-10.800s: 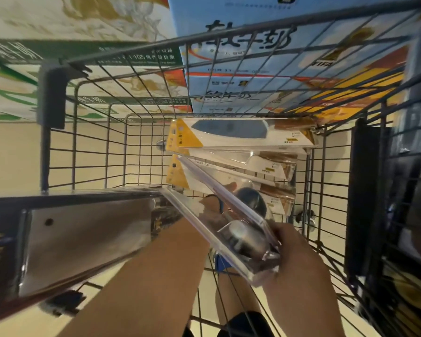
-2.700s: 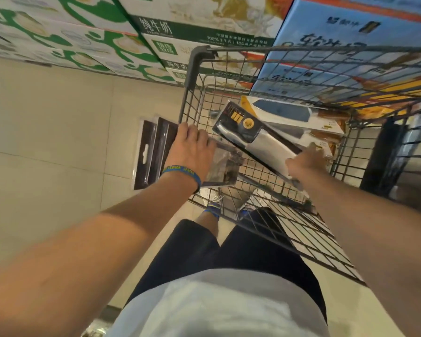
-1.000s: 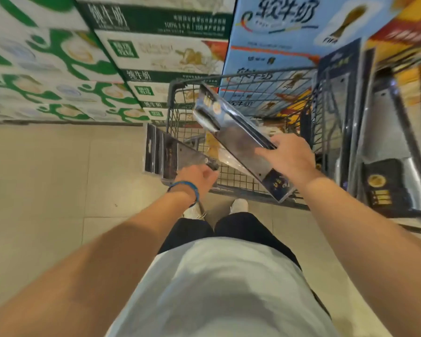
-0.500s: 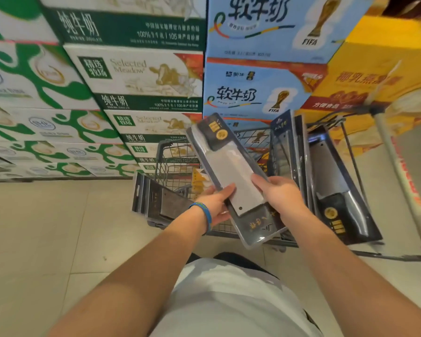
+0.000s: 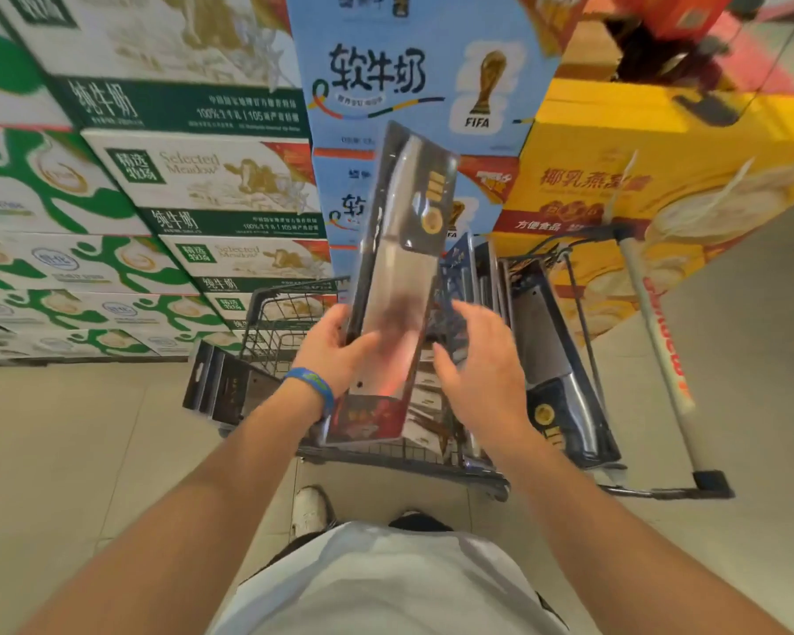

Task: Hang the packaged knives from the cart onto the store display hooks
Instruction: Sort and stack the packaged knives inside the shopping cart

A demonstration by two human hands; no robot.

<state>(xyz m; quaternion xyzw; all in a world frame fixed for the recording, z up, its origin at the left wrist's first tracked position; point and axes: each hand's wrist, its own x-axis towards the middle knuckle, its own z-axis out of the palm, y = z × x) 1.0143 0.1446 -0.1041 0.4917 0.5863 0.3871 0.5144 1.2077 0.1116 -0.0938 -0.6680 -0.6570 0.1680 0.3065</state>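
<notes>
Left hand (image 5: 335, 355) held a packaged knife (image 5: 397, 277) upright over the cart (image 5: 294, 286), with the right hand (image 5: 482, 382) loose beside it.
The left forearm, in a blue wristband (image 5: 310, 387), reached forward, and its fingers and thumb curled round the pack's lower left edge. The right hand was spread with relaxed fingers just off the pack's right edge; blur hid whether it touched. Half a second before, the right hand had gripped the pack's lower end and the pack leaned left; now it stood nearly vertical in the left hand alone. More packs (image 5: 551, 355) stood in the cart's right side, others (image 5: 223, 387) at its left corner.
</notes>
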